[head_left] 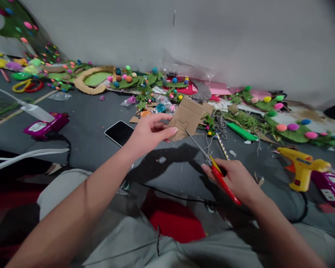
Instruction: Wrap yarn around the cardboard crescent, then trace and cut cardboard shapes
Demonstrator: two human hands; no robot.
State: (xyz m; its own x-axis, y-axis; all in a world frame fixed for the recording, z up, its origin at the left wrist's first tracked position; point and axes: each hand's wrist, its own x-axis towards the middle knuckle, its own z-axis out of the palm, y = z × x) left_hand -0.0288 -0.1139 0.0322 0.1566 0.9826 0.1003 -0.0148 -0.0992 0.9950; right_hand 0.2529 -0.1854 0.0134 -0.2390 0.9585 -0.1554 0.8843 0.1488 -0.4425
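Note:
Between the thumb and fingers of my left hand (pixel 153 130) is a piece of brown cardboard (pixel 188 113), held up above the table. A curvy outline is drawn on its lower part. My right hand (pixel 231 175) is closed around the red and yellow handles of a pair of scissors (pixel 219 176). Their blades point up and left, with the tips at the cardboard's lower edge, beside the outline. Whether the blades grip the cardboard I cannot tell. Below my left wrist, a phone (pixel 119 133) with a dark screen lies on the table, partly hidden.
A yellow glue gun (pixel 300 167) stands at the right by a purple power strip (pixel 331 188). Another purple socket block (pixel 47 124) with a white plug sits left. Green pieces with pompoms (pixel 290 126) line the wall. A green comb-like tool (pixel 241 131) and a striped pencil (pixel 222 146) lie nearby.

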